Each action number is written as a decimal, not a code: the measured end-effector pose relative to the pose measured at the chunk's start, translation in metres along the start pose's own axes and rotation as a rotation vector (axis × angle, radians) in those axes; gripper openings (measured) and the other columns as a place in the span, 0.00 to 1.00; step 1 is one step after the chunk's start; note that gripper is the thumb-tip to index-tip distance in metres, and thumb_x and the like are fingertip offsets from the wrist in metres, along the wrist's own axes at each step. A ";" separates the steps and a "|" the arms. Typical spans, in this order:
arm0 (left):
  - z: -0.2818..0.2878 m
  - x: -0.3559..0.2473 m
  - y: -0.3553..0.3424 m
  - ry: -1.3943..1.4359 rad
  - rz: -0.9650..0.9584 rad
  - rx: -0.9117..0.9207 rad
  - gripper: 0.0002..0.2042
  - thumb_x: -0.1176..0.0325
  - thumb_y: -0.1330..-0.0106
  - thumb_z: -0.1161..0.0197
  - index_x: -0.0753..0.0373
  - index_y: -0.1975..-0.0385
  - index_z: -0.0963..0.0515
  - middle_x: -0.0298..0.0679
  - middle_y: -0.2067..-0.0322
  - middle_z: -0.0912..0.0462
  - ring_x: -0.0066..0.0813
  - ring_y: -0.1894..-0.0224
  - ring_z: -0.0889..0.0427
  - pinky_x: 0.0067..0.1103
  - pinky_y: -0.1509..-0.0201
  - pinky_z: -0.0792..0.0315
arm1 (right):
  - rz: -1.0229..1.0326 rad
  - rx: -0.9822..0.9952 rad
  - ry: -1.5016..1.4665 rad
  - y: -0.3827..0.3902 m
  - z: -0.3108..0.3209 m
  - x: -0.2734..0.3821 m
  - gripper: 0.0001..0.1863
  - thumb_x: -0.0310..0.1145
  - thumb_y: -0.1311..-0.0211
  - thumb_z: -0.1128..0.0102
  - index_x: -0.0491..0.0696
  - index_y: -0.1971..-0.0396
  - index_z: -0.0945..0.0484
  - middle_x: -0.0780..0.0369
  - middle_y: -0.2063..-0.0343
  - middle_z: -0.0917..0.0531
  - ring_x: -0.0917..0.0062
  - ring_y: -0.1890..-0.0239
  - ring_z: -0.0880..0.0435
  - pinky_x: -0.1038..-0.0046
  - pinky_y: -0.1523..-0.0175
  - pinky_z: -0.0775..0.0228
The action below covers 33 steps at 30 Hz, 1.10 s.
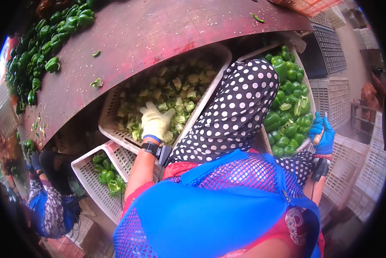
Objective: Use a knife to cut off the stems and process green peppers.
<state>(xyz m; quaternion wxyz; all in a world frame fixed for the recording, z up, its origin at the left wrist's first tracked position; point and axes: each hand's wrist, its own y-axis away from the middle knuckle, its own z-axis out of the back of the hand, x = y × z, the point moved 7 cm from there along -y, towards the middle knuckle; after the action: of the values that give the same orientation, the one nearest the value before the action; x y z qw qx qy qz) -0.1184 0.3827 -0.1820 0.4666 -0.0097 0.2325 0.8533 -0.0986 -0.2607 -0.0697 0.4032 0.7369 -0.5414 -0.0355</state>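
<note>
My left hand (155, 123), in a cream knit glove, reaches over a white crate (217, 81) of cut green pepper cores (188, 96). Its fingers are spread, and I see nothing in them. On the right, my right hand (324, 139) wears a blue glove and is closed around a small knife (318, 137) with a wooden handle. This hand is beside a crate of green bell peppers (289, 92), some of them cut open. My leg in dotted trousers lies between the two crates.
A reddish table (158, 28) curves across the front, with a heap of green peppers (46, 38) at its left. Another white crate (87, 165) holds a few peppers at lower left. Stacked crates (330, 96) stand at right. A co-worker (51, 206) sits at far left.
</note>
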 end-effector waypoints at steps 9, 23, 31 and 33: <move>0.001 -0.097 -0.156 0.135 -0.406 -0.139 0.27 0.45 0.28 0.51 0.58 0.41 0.24 0.50 0.40 0.23 0.50 0.39 0.25 0.38 0.35 0.33 | 0.390 -0.112 0.092 0.109 0.099 0.101 0.20 0.39 0.24 0.50 0.40 0.43 0.28 0.68 0.69 0.27 0.84 0.74 0.33 0.78 0.67 0.34; -0.005 -0.043 -0.060 -0.071 -0.435 0.000 0.30 0.56 0.38 0.37 0.53 0.35 0.30 0.52 0.39 0.27 0.55 0.36 0.29 0.53 0.32 0.40 | 0.701 -0.334 0.007 0.158 0.182 0.136 0.21 0.36 0.26 0.46 0.33 0.45 0.27 0.67 0.72 0.30 0.82 0.73 0.35 0.76 0.63 0.37; 0.042 0.043 0.018 -0.073 -0.416 -0.119 0.15 0.59 0.38 0.38 0.61 0.55 0.21 0.50 0.56 0.19 0.54 0.51 0.22 0.43 0.49 0.26 | 0.658 -0.324 -0.147 0.145 0.192 0.137 0.21 0.38 0.25 0.46 0.37 0.44 0.26 0.69 0.74 0.32 0.85 0.75 0.38 0.80 0.69 0.40; 0.044 0.011 0.035 0.043 -0.585 -0.190 0.15 0.63 0.39 0.37 0.60 0.54 0.20 0.48 0.57 0.17 0.54 0.54 0.20 0.43 0.50 0.25 | 0.661 -0.334 -0.144 0.149 0.196 0.142 0.21 0.38 0.25 0.46 0.37 0.44 0.26 0.69 0.74 0.32 0.86 0.75 0.38 0.81 0.70 0.41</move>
<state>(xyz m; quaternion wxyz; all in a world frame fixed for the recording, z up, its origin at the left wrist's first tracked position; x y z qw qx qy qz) -0.1439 0.3928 -0.1319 0.6843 -0.1381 0.1489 0.7003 -0.2505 -0.4998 -0.0529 0.4685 0.4422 -0.7637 -0.0429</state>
